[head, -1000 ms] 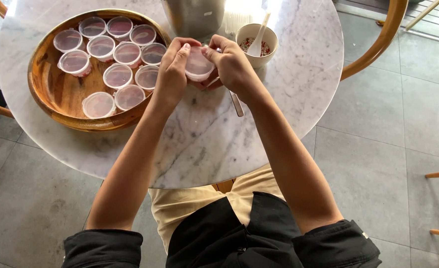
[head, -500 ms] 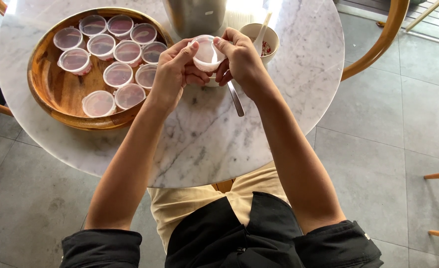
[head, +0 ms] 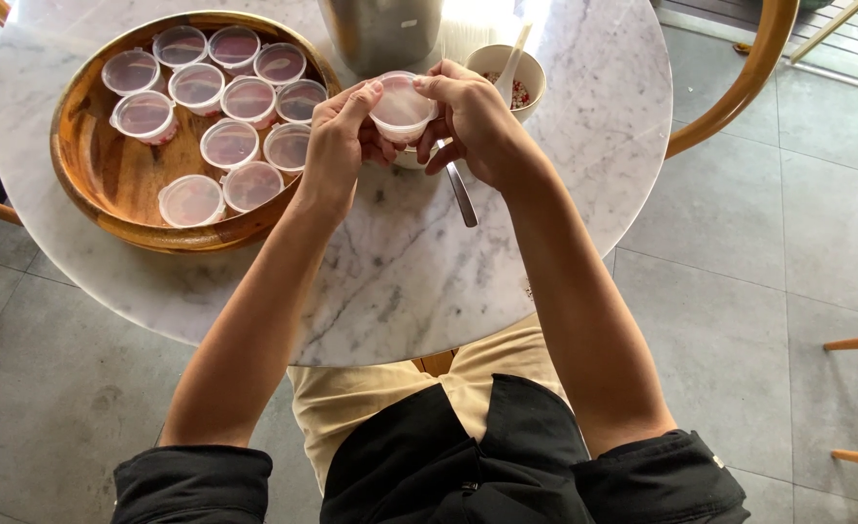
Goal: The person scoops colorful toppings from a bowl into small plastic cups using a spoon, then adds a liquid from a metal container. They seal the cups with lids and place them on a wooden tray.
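Both my hands hold one small clear plastic cup with a lid (head: 402, 105) above the round marble table (head: 400, 272). My left hand (head: 337, 146) grips its left side with the fingers curled over the lid's edge. My right hand (head: 468, 116) pinches the right side of the lid. A metal spoon handle (head: 461, 194) sticks out below my right hand and lies on the table. Left of my hands sits a round wooden tray (head: 118, 189) with several lidded cups (head: 230, 144) of the same kind in it.
A metal pot (head: 380, 31) stands at the table's far edge. Beside it is a small beige bowl (head: 526, 70) of reddish bits with a pale utensil in it. Wooden chair parts (head: 740, 82) curve round the right side; grey floor tiles lie all around.
My hands have lifted the cup and brought it a little to the right and nearer the camera. My fingers have shifted along the lid's rim.
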